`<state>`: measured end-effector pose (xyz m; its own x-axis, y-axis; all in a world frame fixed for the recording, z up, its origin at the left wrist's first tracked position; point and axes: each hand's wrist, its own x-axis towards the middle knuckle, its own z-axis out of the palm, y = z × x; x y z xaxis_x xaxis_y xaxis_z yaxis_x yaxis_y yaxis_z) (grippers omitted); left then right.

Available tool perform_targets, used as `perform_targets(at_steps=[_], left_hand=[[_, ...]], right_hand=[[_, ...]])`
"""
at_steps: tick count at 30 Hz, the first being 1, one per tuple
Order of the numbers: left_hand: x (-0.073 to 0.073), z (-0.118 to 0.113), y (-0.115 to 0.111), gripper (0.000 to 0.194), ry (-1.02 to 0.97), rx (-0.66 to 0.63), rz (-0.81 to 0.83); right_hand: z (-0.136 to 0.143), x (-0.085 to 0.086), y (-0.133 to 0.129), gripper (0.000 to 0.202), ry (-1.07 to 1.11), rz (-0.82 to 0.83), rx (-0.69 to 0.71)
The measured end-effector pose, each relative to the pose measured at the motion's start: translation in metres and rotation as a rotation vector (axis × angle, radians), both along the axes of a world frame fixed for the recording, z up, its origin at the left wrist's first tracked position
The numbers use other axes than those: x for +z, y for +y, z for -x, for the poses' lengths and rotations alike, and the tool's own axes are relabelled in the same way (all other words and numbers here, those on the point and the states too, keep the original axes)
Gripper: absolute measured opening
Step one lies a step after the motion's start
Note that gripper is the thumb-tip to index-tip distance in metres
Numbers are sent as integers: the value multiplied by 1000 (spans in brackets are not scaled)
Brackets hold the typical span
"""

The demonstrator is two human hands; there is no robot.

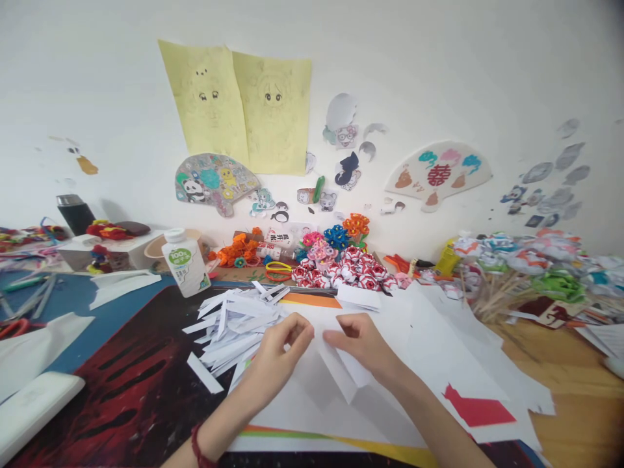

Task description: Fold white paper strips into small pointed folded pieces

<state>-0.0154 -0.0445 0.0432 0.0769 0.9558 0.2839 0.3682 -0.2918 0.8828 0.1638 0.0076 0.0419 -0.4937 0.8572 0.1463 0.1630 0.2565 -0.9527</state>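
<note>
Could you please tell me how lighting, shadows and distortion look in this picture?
Head view: soft, diffuse light, with gentle shadows on the white sheet below the left hand and right hand; pale folded paper contrasts little with that sheet; a faint shadow right of the flask; wide-angle stretching toward the edges; a dark upper-right corner.

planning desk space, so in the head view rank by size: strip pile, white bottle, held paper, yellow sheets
1. Yellow sheets
2. Strip pile
3. White bottle and held paper: unsure, since the paper is nearer the camera
</note>
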Motion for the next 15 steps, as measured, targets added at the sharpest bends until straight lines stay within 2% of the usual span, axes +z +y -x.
perform_targets(at_steps=[4, 7, 9, 11, 13, 15], left_hand=[[-5, 2, 4, 15, 43, -23, -19], [-6, 5, 6, 15, 23, 3, -27], [-5, 8, 7, 17, -43, 34, -15], [-3, 10, 8, 19, -144, 80, 9], [-1, 10, 7, 21, -258, 113, 52], [2, 8, 6, 23, -365, 105, 109]], right_hand=[[6, -4, -3, 39, -126, -219, 25], [9, -8, -2, 24, -145, -221, -78], [8, -9, 1, 17, -121, -177, -195], [6, -9, 4, 38, -44, -84, -276], [4, -7, 5, 56, 64, 86, -266], [4, -5, 4, 54, 147, 251, -173]])
